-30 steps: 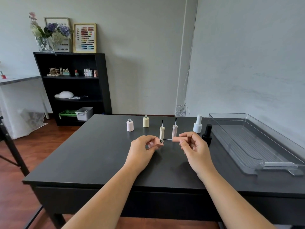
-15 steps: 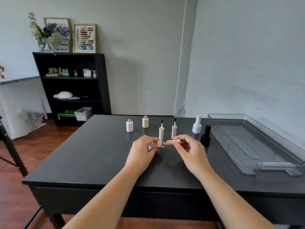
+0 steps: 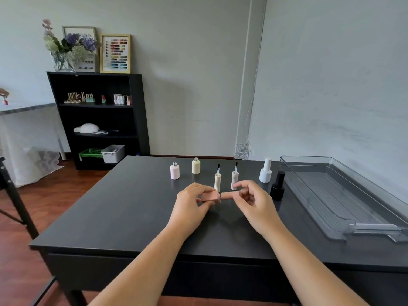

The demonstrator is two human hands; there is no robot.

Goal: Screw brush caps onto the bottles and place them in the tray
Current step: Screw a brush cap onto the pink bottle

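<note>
At center frame, we're pinching the pink bottle (image 3: 210, 196) sideways in our left hand (image 3: 191, 205), while our right hand (image 3: 254, 203) fingers are gripping its pink brush cap (image 3: 227, 195) at the neck; clear tray (image 3: 375, 227) sitting empty, right.

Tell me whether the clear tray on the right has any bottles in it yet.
Empty. The clear tray shows only its bare ribbed floor; the capped white bottle and black bottle stand on the table beside it.
</note>
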